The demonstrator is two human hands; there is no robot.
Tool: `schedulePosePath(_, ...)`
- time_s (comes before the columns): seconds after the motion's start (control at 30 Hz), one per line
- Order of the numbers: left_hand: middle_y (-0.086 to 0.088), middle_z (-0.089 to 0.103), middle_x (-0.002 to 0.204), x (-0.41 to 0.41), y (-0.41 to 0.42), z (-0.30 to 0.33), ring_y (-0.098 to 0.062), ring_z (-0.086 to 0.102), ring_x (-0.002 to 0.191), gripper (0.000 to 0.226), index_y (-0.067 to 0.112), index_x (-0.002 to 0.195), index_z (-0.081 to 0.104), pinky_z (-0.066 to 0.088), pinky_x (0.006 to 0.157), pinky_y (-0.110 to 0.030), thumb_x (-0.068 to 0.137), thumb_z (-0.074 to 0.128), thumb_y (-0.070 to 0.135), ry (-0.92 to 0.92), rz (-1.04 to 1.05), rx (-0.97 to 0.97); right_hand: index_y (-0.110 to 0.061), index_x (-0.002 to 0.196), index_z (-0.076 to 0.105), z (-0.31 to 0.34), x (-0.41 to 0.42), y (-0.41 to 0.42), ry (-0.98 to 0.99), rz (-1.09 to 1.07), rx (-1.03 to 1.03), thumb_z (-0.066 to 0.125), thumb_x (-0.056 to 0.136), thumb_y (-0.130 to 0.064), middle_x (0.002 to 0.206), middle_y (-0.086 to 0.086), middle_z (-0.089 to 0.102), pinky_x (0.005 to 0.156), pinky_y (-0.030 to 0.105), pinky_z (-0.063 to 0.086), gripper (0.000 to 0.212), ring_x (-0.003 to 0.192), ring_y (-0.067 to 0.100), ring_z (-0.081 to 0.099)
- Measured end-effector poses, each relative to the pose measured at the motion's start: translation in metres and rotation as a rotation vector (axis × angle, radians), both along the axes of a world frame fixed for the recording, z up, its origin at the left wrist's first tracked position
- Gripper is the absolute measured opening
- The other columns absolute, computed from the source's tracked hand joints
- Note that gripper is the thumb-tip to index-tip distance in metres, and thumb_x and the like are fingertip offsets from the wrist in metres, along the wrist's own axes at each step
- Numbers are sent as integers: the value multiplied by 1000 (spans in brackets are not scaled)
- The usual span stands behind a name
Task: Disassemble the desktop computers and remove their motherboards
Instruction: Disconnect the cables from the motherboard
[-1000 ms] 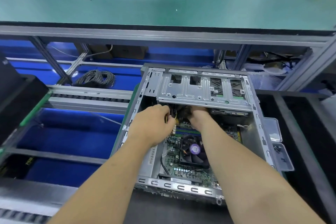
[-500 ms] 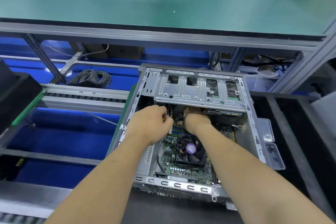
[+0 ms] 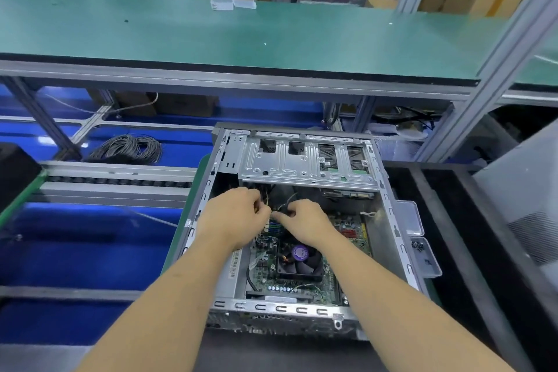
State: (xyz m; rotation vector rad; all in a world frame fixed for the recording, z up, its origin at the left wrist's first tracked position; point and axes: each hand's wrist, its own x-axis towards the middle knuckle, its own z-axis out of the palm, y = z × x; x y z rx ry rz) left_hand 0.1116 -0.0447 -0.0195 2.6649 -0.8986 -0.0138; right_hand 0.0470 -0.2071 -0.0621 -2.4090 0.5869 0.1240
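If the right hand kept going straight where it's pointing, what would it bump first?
Probably the cables at the right hand fingertips, then the left hand; depth is unclear.

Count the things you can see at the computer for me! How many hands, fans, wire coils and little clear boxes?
Hands: 2, left hand and right hand
Fans: 1, the fan in the computer case
Wire coils: 1, wire coil
Clear boxes: 2, near box and far box
Total: 6

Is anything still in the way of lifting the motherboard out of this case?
Yes. Cables that both hands grip cross the motherboard at its far edge, and the drive cage overhangs that end.
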Motion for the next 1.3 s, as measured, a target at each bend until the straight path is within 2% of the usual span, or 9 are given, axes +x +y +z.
schedulePosePath(0.17,5,53,69,1,1,-2,-10,51,61,27,25,67,47,43,52,-30,87,41,41,1,-1,-15,-10,65,56,-8,25,-11,21,-136,109,69,91,-28,63,4,52,57,28,37,34,61,19,48)
schedulePosePath(0.27,7,53,68,2,1,-2,-9,50,61,27,25,67,46,38,51,-29,87,41,42,9,-3,-10,-12,118,65,-13,43,-13,45,-320,412,68,92,-37,106,8,71,77,29,49,36,87,20,64)
schedulePosePath(0.37,7,53,69,3,1,-3,-7,49,62,28,25,66,46,36,52,-29,88,41,43,2,-3,2,-16,123,57,-8,61,-2,31,-374,596,62,93,-50,116,7,60,90,34,47,46,106,24,57)
schedulePosePath(0.53,5,53,68,3,1,-3,-10,50,61,29,23,66,47,37,51,-29,87,42,43,3,6,-6,-16,88,53,-3,68,9,227,47,-84,41,101,-27,86,5,57,57,29,35,21,69,24,51)
schedulePosePath(0.63,6,52,67,4,1,-3,-10,50,60,29,23,65,46,36,50,-29,87,42,42,2,5,-19,-20,66,42,1,51,7,110,119,-354,47,100,-29,68,3,51,51,27,31,36,61,25,50)
schedulePosePath(0.83,4,54,65,4,1,-2,-14,51,59,26,20,66,47,37,50,-30,88,41,31,19,19,-32,-15,62,51,6,11,14,141,386,-219,53,94,-40,65,6,56,69,34,38,41,65,26,50)
schedulePosePath(0.97,2,54,62,1,1,0,-18,52,57,27,17,66,48,37,50,-29,89,40,28,30,54,-45,-13,98,63,5,-11,26,242,512,-325,54,89,-64,99,7,61,100,53,31,52,110,29,47)
schedulePosePath(1.1,-1,54,61,-5,4,4,-20,50,56,29,15,65,47,36,50,-30,90,40,27,66,78,-12,-18,128,54,9,-28,26,229,523,-295,63,78,-71,127,5,52,106,58,29,73,124,29,39)
schedulePosePath(1.3,2,51,56,-13,10,0,-17,46,51,30,17,61,44,31,47,-27,89,42,30,57,87,-33,-17,95,59,6,-34,33,82,459,-309,64,85,-45,106,4,43,95,47,40,30,110,27,37)
